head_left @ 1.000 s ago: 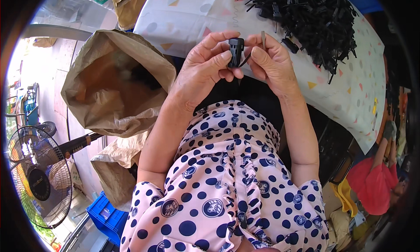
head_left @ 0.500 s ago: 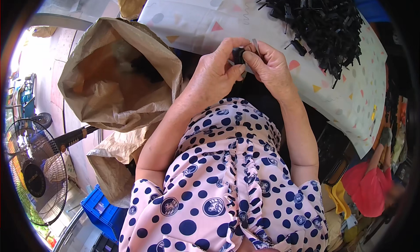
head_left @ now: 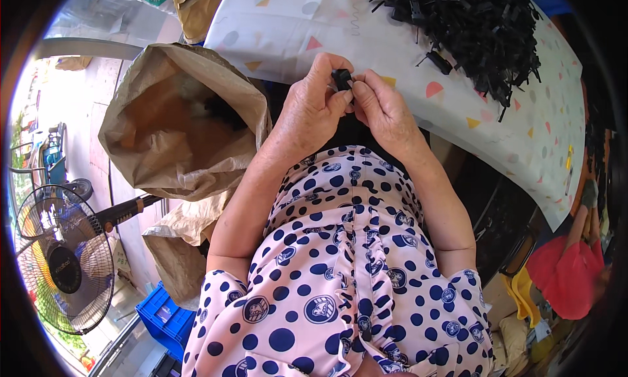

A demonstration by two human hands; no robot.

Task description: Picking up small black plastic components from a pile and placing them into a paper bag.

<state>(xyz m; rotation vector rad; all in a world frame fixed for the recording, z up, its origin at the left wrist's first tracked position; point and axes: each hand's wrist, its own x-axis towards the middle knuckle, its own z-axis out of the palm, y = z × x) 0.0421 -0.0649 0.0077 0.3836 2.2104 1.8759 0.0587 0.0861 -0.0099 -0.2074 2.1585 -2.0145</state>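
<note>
My left hand (head_left: 312, 102) pinches a small black plastic part (head_left: 341, 80) between thumb and fingers, just in front of the table's near edge. Close against it, my right hand (head_left: 386, 108) is closed, thumb pressed to its bent fingers at the part's right side. Whatever lies in the right fingers is hidden. A large heap of black plastic parts (head_left: 481, 40) covers the far right of the table, and one loose piece (head_left: 438, 62) lies at its near left border.
The table has a patterned white cloth (head_left: 281, 23). A wide-mouthed brown sack (head_left: 183, 177) stands left of my left forearm, holding some dark items. Further left are a standing fan (head_left: 65, 266) and a blue crate (head_left: 165, 318). A person in red (head_left: 566, 275) is at the far right.
Both hands have shifted slightly left, and the black part has turned into clearer sight. A thin flat grey metal piece that showed at the right fingers is out of sight now.
</note>
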